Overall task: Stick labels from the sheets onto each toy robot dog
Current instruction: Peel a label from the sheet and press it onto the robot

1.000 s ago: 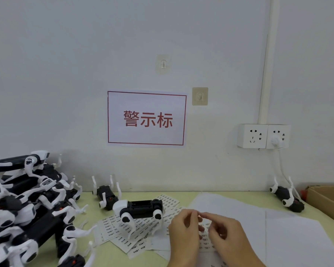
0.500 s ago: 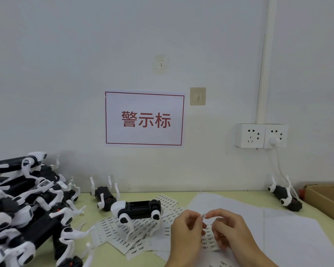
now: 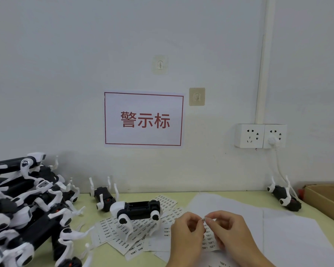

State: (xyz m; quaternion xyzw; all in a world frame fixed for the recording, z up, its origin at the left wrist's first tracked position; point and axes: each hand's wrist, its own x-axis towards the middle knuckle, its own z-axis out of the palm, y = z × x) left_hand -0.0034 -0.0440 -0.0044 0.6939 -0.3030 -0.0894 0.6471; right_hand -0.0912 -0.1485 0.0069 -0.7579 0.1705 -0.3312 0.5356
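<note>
Lower left: heaped toy robot dogs (image 3: 23, 205), presumably awaiting labels. Lower centre: one dog (image 3: 137, 209) belly-up on the label sheets (image 3: 123, 237), underside exposed for sticking. Right of it: left hand (image 3: 187, 232) and right hand (image 3: 229, 230) pinching one small label (image 3: 204, 219), raised above the counter (image 3: 183, 196).

Even soft light, faint shadows, slight blur, wide-angle bowing at edges.

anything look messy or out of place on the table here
Yes. The label sheets lie fanned and overlapping at odd angles, with one dog on top of them. Another dog by the wall is belly up, legs in the air, as is the far-right dog. The pile of dogs at left is a loose tangle.
</note>
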